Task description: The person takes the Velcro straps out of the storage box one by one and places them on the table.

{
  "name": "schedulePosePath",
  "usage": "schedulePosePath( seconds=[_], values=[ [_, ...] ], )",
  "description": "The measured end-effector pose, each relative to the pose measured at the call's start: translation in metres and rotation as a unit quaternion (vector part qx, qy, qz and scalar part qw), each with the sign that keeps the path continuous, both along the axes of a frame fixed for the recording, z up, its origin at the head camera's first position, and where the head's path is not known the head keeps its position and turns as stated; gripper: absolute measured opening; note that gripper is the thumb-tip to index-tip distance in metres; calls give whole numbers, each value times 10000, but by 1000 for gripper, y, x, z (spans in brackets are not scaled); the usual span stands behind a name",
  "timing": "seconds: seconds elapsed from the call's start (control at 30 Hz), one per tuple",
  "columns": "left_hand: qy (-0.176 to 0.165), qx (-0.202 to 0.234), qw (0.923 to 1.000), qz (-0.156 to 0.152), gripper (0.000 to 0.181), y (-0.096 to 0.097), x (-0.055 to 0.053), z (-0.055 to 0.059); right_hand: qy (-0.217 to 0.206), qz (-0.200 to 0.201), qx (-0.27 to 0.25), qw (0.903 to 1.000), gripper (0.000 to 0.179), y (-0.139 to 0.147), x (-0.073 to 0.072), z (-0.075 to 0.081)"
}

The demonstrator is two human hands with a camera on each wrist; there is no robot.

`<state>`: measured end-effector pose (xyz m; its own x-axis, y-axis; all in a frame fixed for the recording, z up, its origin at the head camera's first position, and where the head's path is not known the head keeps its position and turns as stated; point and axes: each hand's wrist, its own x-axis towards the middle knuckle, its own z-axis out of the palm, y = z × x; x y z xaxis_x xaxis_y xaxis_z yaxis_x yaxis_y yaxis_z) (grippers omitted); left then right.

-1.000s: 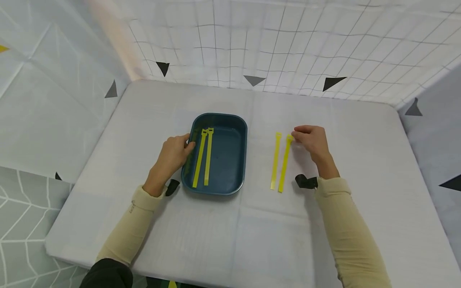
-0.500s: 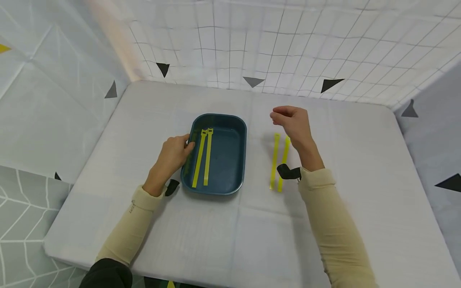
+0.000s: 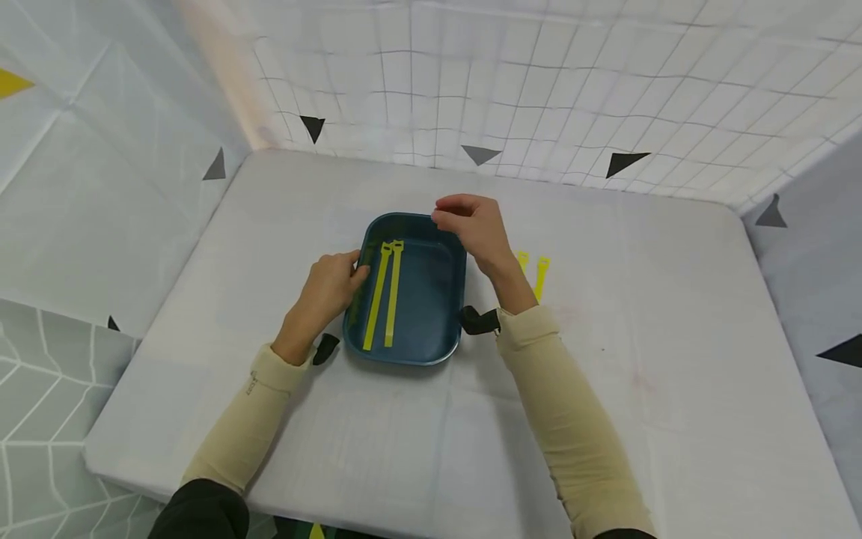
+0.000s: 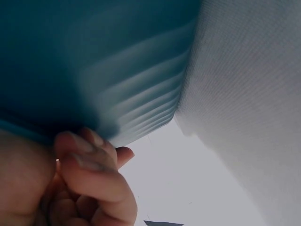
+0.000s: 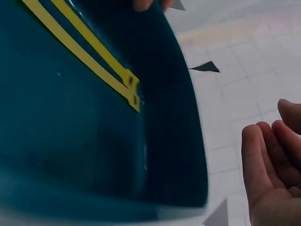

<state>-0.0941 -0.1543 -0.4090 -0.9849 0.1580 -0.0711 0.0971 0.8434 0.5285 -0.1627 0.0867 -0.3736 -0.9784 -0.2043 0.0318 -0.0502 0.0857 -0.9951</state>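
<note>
My left hand grips the left rim of a dark teal plastic tray, its thumb over the edge. In the left wrist view, curled fingers lie against the tray's outer wall. Two flat yellow cable ties with slotted heads lie side by side in the tray's left half, their heads touching. Over the tray's far right corner hovers my right hand, fingers loosely bent, thumb apart, nothing between them in the right wrist view. Two more yellow cable ties lie on the table, partly hidden behind the right wrist.
A white cloth covers the table. Behind it stands a white grid-lined sheet with dark triangles, and hanging sheets close off both sides. A black wrist camera on the right wrist is close to the tray's right rim.
My right hand has left the head of the rightmost cable tie and moved left, empty, to the tray's far right corner. The left hand and the tray stay in place.
</note>
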Motion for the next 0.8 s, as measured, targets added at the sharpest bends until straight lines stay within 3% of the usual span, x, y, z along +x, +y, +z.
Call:
schedulePosePath(
  seconds=[0.13, 0.33, 0.6, 0.8],
  values=[
    [-11, -2, 10000, 4, 28, -1, -1, 0, -84, 488, 613, 9969, 30, -17, -1, -9],
    [88, -23, 9999, -57, 22, -2, -2, 1, -294, 1267, 1464, 9806, 41, -36, -3, -21],
    [67, -64, 9999, -76, 20, -4, -2, 1, -185, 1379, 2069, 9684, 48, -56, -4, -32],
    [44, -91, 9999, -79, 23, -4, -5, 0, 12, 1392, 2796, 9500, 56, -65, -2, -38]
  ],
)
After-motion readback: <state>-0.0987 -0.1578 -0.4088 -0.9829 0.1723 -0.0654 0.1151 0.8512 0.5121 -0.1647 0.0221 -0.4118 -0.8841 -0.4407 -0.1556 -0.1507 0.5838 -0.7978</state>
